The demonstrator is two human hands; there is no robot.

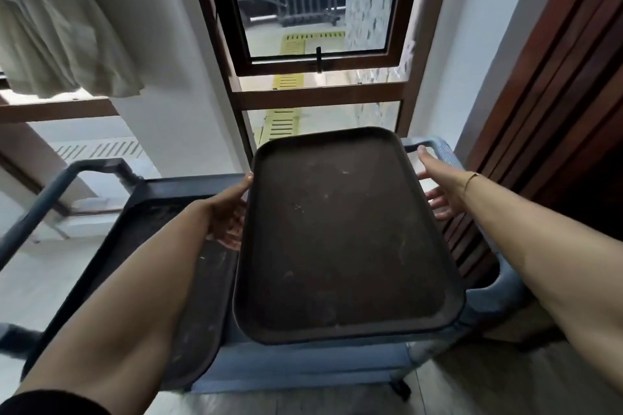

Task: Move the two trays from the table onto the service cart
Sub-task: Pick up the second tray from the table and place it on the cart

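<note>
Nearest the camera, two bare forearms reach forward over the blue service cart (303,367), one on each side of a dark brown tray (344,239). Both hands grip it: the left hand (229,212) curls around the tray's left rim, thumb on top and fingers underneath, while the right hand (438,189) cups the right rim with fingers wrapped below and thumb stretched along the edge. This tray sits tilted, its far end raised, over the right half of the cart's top shelf; whether its near edge already touches the cart I cannot tell. Beside it to the left, a second dark tray (199,307) lies flat on the same shelf, partly hidden by the left arm. Both trays look empty apart from scuffs and smears. My reading is that the last placement is under way. What follows should be lowering the far end level beside the other tray, then letting go. Beyond the cart stands a wood-framed window (320,10).
</note>
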